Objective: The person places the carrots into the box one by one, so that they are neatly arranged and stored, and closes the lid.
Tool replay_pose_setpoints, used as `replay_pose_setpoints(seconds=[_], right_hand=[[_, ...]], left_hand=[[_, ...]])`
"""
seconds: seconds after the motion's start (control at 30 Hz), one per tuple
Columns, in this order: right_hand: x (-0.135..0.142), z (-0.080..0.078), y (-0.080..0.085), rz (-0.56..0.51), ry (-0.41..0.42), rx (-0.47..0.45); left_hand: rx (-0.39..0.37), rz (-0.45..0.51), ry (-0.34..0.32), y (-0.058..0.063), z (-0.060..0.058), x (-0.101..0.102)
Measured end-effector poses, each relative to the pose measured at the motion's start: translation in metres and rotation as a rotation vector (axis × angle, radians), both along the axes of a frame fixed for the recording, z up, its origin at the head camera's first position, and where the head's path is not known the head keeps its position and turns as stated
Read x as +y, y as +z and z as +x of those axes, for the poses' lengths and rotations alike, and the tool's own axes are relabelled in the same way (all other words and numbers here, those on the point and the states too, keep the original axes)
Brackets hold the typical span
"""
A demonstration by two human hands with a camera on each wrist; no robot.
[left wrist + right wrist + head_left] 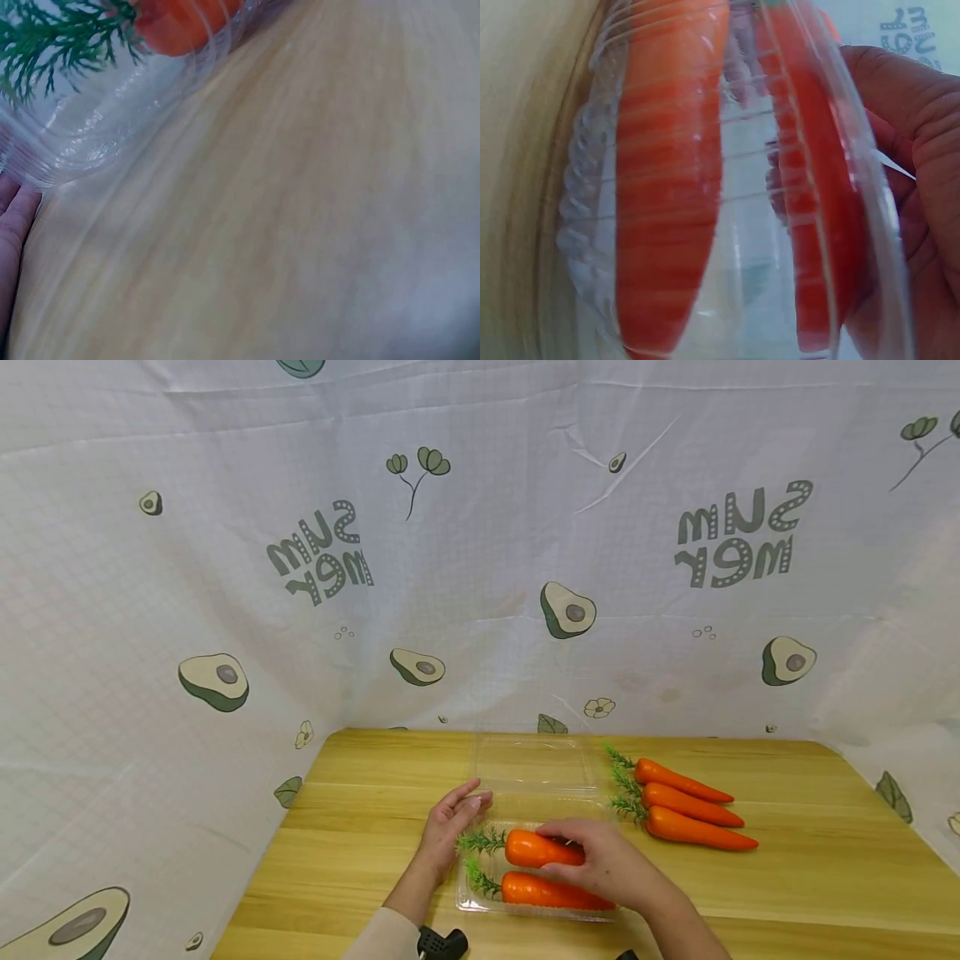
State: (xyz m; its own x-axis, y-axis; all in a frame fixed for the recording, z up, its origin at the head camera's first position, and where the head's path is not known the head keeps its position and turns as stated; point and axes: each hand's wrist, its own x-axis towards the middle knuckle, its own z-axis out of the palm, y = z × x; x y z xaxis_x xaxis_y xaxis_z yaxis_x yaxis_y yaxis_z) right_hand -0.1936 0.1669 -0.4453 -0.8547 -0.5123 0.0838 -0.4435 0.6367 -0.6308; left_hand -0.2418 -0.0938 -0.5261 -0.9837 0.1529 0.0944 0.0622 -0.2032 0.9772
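A clear plastic clamshell box [480, 907] lies on the wooden table with its lid folded back. Along its near side lies one orange carrot [543, 891] with a green leafy top. My right hand [611, 864] grips a second carrot [527, 848] from above, fingers on the far side and thumb on the near side, within the box. In the right wrist view both carrots show through the ribbed wall. At the box's left edge, my left hand [446, 828] touches the plastic with its fingers extended. The left wrist view catches only a sliver of that hand.
Three more carrots [697, 828] lie side by side on the table to the right of the box, leafy tops pointing left. The transparent lid [534, 762] extends behind the box. A white printed curtain [480, 568] hangs behind the table [360, 827].
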Motion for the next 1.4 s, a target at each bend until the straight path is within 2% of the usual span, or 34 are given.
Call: replay_pose_setpoints(seconds=[0.3, 0.5, 0.77, 1.0, 1.4], right_hand=[[-0.003, -0.003, -0.009, 0.007, 0.005, -0.004], [-0.006, -0.004, -0.013, -0.004, 0.023, -0.031], [-0.007, -0.006, -0.017, 0.032, 0.024, -0.037], [-0.008, -0.007, -0.018, 0.04, 0.026, -0.044], [-0.011, -0.01, -0.022, 0.088, 0.025, -0.044]], left_hand=[[-0.011, 0.012, -0.002, -0.001, -0.001, 0.0], [0.019, 0.003, -0.004, -0.003, -0.001, -0.001], [0.034, -0.003, -0.016, -0.003, 0.0, -0.002], [0.004, 0.018, -0.016, -0.003, -0.001, -0.001], [-0.004, 0.016, -0.016, -0.003, -0.002, -0.001]])
